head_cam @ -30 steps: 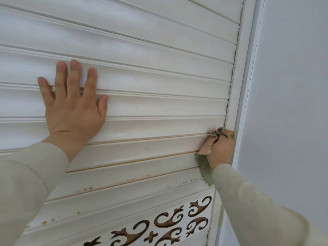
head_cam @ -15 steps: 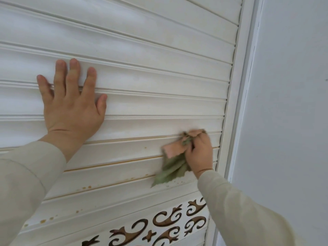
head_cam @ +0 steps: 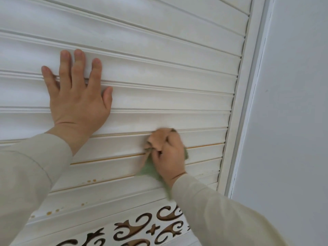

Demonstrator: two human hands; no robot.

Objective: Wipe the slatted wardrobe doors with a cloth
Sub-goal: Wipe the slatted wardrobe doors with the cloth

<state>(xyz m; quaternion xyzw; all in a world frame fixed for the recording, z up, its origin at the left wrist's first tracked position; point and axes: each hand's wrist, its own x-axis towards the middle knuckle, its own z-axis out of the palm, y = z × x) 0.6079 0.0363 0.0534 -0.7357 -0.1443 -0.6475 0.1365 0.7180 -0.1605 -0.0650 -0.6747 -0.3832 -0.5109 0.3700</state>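
Cloth (head_cam: 150, 168) against unlabelled slatted door (head_cam: 159, 71)

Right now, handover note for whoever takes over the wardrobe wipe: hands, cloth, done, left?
Left hand: flat on the upper slats, fingers straight, bracing the slatted door.
Right hand: grips the bunched green and orange cloth against a lower slat, some way in from the door frame.
Done: cannot tell from this view; upper slats look clean.
Left: brown spots on the lower slats left of the cloth, and more further down. The scrollwork panel lies below.
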